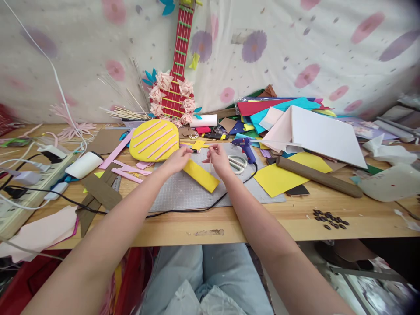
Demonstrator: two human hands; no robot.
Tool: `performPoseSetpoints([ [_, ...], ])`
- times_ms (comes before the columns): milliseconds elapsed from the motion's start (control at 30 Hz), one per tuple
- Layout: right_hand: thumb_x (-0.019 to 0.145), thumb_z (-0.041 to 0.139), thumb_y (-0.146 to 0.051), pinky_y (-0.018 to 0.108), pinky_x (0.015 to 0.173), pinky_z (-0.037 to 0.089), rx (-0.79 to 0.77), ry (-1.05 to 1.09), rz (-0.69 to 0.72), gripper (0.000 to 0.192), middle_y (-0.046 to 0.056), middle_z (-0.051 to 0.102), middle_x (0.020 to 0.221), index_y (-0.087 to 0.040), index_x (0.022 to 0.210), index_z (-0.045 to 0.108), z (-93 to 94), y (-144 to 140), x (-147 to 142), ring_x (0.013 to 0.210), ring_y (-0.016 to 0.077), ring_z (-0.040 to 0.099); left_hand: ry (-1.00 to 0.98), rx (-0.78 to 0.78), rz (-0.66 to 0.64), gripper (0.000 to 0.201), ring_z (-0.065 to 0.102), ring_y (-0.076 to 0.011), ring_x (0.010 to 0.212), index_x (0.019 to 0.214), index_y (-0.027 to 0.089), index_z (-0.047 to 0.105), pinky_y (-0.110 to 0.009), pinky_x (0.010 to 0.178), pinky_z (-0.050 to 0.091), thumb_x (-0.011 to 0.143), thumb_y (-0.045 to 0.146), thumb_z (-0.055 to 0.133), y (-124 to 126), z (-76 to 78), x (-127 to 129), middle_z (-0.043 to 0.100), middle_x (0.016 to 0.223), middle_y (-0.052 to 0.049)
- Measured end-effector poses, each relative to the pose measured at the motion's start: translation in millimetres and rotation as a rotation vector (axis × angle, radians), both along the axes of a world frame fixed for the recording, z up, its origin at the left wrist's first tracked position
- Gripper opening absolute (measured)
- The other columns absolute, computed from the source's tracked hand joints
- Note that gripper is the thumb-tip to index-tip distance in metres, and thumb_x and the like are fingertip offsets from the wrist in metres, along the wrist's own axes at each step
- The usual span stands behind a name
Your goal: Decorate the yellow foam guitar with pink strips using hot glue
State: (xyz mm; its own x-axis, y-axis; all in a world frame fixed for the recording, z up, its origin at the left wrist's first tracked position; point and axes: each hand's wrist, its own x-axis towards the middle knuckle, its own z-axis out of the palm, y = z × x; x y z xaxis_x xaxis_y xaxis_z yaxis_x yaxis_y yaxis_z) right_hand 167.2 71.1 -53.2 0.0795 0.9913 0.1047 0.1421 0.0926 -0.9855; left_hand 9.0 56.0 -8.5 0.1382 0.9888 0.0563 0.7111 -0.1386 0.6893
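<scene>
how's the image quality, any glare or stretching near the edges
Head view: light looks fairly even on the table, no strong glare there; flowers on the curtain look stretched toward upper right; whatever the right hand pinches is too small to identify.

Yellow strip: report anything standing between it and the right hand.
Nothing visible stands between the right hand and the yellow strip; cutting mat shows in the gap. The black cord runs past the strip's near end, outside that gap. Whether that hand holds anything is hard to tell.
</scene>
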Motion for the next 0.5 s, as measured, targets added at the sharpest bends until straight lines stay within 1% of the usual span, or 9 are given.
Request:
performPoseSetpoints([
  [67, 0.086, 0.037, -0.04, 0.029, 0.064, 0.045, 0.077, -0.293, -0.029, 0.022, 0.002, 0.059, 0.079, -0.021, 0.092, 0.046, 5.0, -7, 1, 0.069, 0.0138, 0.057, -0.053, 0.002, 0.069, 0.036, 0.056, -0.0157, 0.091, 0.101, 0.016, 0.064, -0.024, 0.079, 0.043, 0.074, 0.014, 0.039, 2, 6.0, -10, 0.064, 0.098, -0.003],
  [100, 0.084, 0.041, -0.044, 0.031, 0.068, 0.045, 0.127, -0.468, -0.001, 0.026, 0.004, 0.06, 0.086, -0.022, 0.095, 0.048, 7.4, -12, -2, 0.076, 0.0163, 0.058, -0.061, -0.001, 0.098, 0.04, 0.057, -0.0158, 0.091, 0.104, 0.015, 0.064, -0.024, 0.08, 0.043, 0.074, 0.012, 0.037, 3, 9.3, -15, 0.064, 0.098, -0.003],
  [167, 0.073, 0.054, -0.052, 0.036, 0.076, 0.043, 0.206, -0.782, 0.106, 0.044, 0.009, 0.059, 0.104, -0.022, 0.105, 0.05, 10.6, -22, -10, 0.091, 0.023, 0.057, -0.087, -0.004, 0.174, 0.046, 0.058, -0.0153, 0.087, 0.112, 0.014, 0.062, -0.025, 0.078, 0.045, 0.073, 0.009, 0.037, 4, 15.8, -27, 0.064, 0.098, -0.004],
  [200, 0.068, 0.059, -0.055, 0.038, 0.079, 0.042, 0.224, -0.9, 0.153, 0.055, 0.012, 0.056, 0.111, -0.021, 0.109, 0.049, 11.2, -26, -16, 0.098, 0.0265, 0.054, -0.116, -0.007, 0.206, 0.049, 0.059, -0.0145, 0.083, 0.116, 0.015, 0.06, -0.025, 0.076, 0.045, 0.072, 0.008, 0.038, 4, 18.8, -32, 0.064, 0.097, -0.004],
  [233, 0.064, 0.063, -0.056, 0.039, 0.08, 0.042, 0.231, -0.991, 0.194, 0.06, 0.014, 0.055, 0.113, -0.02, 0.111, 0.05, 11.2, -29, -21, 0.102, 0.029, 0.052, -0.156, -0.001, 0.237, 0.052, 0.06, -0.0137, 0.079, 0.121, 0.015, 0.056, -0.025, 0.074, 0.046, 0.072, 0.008, 0.04, 4, 21.6, -37, 0.065, 0.094, -0.004],
  [300, 0.064, 0.064, -0.051, 0.039, 0.081, 0.041, 0.245, -1.092, 0.243, 0.057, 0.015, 0.057, 0.11, -0.018, 0.109, 0.052, 9.6, -30, -28, 0.105, 0.0302, 0.05, -0.248, 0.024, 0.28, 0.056, 0.061, -0.0128, 0.076, 0.128, 0.016, 0.049, -0.025, 0.073, 0.047, 0.072, 0.01, 0.046, 3, 26.5, -47, 0.066, 0.09, -0.004],
  [367, 0.068, 0.061, -0.046, 0.038, 0.081, 0.041, 0.277, -1.103, 0.287, 0.05, 0.013, 0.06, 0.106, -0.017, 0.108, 0.054, 7.3, -27, -28, 0.102, 0.0283, 0.052, -0.307, 0.06, 0.311, 0.055, 0.062, -0.0136, 0.08, 0.126, 0.016, 0.051, -0.026, 0.076, 0.047, 0.071, 0.016, 0.057, 3, 30.6, -55, 0.067, 0.089, -0.005],
  [433, 0.069, 0.06, -0.045, 0.036, 0.08, 0.042, 0.301, -1.064, 0.362, 0.051, 0.01, 0.06, 0.109, -0.019, 0.112, 0.053, 5.3, -23, -24, 0.102, 0.0263, 0.052, -0.317, 0.079, 0.324, 0.047, 0.062, -0.0153, 0.085, 0.114, 0.015, 0.061, -0.026, 0.079, 0.047, 0.067, 0.02, 0.065, 3, 33.9, -63, 0.069, 0.091, -0.007],
  [500, 0.069, 0.06, -0.049, 0.035, 0.08, 0.041, 0.307, -1.032, 0.453, 0.056, 0.008, 0.059, 0.113, -0.022, 0.117, 0.052, 4.0, -19, -19, 0.102, 0.0255, 0.053, -0.293, 0.077, 0.319, 0.036, 0.062, -0.0166, 0.085, 0.1, 0.015, 0.068, -0.027, 0.078, 0.048, 0.065, 0.023, 0.067, 4, 35.5, -69, 0.069, 0.091, -0.007],
])
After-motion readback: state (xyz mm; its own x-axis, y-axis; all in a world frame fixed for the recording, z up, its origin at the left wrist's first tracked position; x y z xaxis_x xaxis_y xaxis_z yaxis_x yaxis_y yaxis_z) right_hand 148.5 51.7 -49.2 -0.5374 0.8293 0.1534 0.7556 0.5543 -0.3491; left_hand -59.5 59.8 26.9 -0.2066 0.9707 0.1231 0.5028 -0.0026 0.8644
